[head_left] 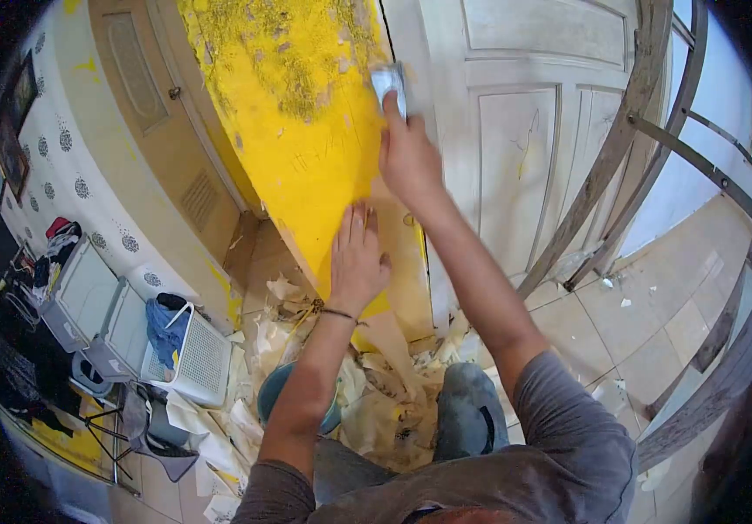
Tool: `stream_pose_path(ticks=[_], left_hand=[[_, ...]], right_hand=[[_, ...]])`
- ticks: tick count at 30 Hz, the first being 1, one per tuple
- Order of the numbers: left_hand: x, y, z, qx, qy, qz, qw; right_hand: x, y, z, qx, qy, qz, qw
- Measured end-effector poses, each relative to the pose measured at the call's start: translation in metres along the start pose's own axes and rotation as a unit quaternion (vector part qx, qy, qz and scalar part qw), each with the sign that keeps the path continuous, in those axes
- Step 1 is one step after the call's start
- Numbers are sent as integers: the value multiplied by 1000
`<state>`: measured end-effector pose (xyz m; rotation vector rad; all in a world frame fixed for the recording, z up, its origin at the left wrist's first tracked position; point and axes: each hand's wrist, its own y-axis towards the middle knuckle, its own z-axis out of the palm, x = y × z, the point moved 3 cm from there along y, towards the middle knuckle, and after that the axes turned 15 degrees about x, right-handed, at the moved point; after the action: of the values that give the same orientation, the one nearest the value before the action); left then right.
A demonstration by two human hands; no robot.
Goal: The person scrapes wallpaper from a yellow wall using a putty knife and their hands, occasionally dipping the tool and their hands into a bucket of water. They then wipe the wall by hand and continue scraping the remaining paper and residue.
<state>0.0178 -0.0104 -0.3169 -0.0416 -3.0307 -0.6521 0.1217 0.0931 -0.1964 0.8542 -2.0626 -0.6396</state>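
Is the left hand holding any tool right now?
No, the left hand lies open and flat against the yellow wall, while only the right hand grips a pale flat tool.

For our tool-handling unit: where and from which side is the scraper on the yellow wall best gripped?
Its lower end, from below: the scraper lies against the yellow wall with its working end up, and the right hand wraps it there.

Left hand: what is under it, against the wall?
The left hand presses flat, fingers spread, on the yellow wall, below the right hand holding a scraper. The patch beneath the palm is covered, so its state cannot be seen.
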Motion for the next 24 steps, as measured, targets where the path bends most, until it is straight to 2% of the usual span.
stream_pose_path(ticks=[3,7,12,16,20,24], left_hand=[[-2,26,-31,-27,51,-7,998],[2,56,-61,-70,108,29,991],[13,82,-92,-109,164,19,980],[21,96,-117,-146,181,34,972],[21,107,-146,-137,226,21,964],[21,123,-172,-176,247,48,952]], right_hand=[[19,43,-39,-29,-28,-40,998],[14,34,-50,-55,-35,-70,995],[-7,-25,-5,70,-36,-7,997],[12,15,-23,47,-35,-27,998],[46,78,-63,-36,-60,-63,996],[83,136,-114,-4,-115,-107,988]])
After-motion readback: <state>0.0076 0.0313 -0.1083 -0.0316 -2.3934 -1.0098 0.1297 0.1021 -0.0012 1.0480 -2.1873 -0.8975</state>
